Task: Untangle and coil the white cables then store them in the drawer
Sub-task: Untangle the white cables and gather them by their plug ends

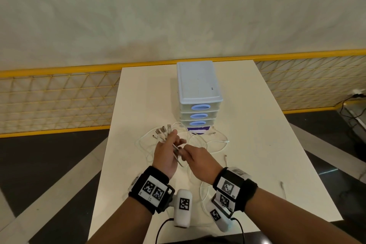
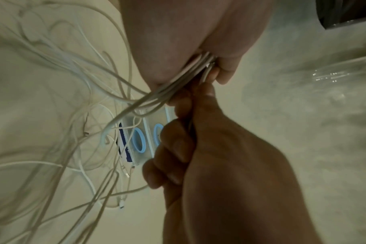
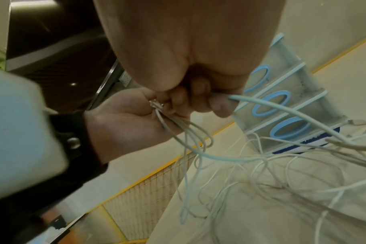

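Several white cables (image 1: 210, 143) lie tangled on the white table (image 1: 257, 144) in front of a small drawer unit (image 1: 199, 93); its three blue-handled drawers are closed. My left hand (image 1: 174, 141) grips a bundle of cable ends, and their USB plugs (image 1: 162, 131) fan out above the fingers. Right beside it, my right hand (image 1: 184, 153) curls round the same bundle. In the left wrist view the cables (image 2: 178, 79) run from my left hand (image 2: 211, 69) into the right fist (image 2: 178, 145). In the right wrist view my right hand (image 3: 211, 102) pinches a cable (image 3: 282, 109).
Loose cable ends (image 1: 225, 157) lie on the table to the right, and one plug (image 1: 282, 184) sits near the right edge. A yellow mesh fence (image 1: 55, 97) runs behind the table. Dark floor lies on both sides.
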Action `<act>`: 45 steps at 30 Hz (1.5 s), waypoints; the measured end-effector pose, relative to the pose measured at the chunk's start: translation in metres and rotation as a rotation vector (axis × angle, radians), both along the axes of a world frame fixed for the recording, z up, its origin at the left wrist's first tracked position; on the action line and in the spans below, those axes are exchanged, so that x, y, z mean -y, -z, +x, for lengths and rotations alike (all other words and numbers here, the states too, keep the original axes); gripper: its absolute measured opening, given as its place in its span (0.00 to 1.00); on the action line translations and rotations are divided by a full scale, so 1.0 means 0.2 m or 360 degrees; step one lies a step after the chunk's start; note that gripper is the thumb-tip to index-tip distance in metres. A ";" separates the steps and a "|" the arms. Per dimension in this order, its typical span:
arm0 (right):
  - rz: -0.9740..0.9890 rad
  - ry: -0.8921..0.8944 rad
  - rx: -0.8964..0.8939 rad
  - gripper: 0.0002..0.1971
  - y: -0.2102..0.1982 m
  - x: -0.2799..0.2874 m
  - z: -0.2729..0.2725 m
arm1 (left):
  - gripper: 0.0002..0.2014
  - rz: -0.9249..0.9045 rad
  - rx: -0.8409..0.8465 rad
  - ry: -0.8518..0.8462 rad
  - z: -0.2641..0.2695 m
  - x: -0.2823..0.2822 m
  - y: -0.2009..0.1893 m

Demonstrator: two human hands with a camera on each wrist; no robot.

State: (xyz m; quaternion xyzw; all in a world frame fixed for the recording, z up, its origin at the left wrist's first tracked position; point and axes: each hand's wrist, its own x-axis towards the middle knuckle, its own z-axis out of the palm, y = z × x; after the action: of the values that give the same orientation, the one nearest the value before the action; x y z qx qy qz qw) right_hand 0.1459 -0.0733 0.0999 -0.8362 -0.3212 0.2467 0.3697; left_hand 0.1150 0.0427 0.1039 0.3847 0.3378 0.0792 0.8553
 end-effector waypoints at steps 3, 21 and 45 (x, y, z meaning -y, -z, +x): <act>-0.0149 -0.0094 0.0059 0.16 0.04 0.03 0.03 | 0.19 -0.0208 0.0006 -0.0103 0.01 -0.02 0.00; -0.0764 0.0408 0.0203 0.18 0.16 0.53 0.43 | 0.17 0.0464 -0.0087 -0.0377 -0.10 -0.58 -0.06; -0.0787 0.0173 0.0214 0.18 0.08 0.42 0.34 | 0.09 0.0758 -0.0542 -0.0555 -0.08 -0.43 0.03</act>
State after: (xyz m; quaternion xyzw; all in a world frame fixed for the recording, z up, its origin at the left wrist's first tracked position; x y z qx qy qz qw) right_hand 0.2139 -0.1579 0.0844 -0.9318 -0.2294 0.2414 0.1446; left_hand 0.0987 0.1289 0.0984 0.5179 0.5084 0.2355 0.6464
